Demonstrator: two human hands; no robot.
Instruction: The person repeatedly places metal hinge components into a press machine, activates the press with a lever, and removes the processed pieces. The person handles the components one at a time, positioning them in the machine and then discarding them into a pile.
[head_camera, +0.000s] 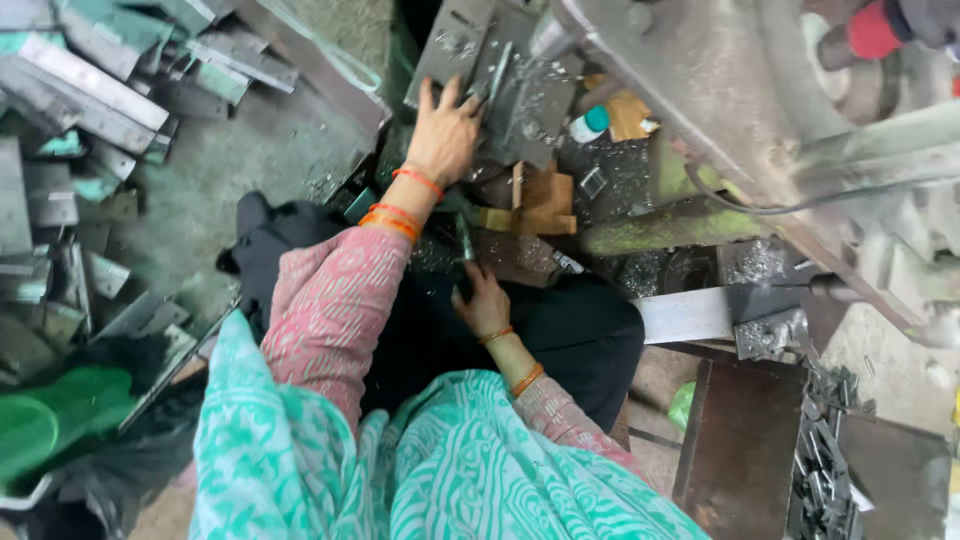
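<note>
Left hand (445, 135) flat on grey metal plate (520, 95); littered workshop floor (260, 150).

Single view, camera on my head, aimed almost straight down over my chest and lap. My teal scarf (400, 470) fills the near edge, close to the lens. My left hand (443, 130) reaches far, my right hand (483, 303) sits nearer, mid-frame. Metal strips (90, 90) lie far left; the machine frame (720, 90) crosses far right. No second view to overlap.
</note>
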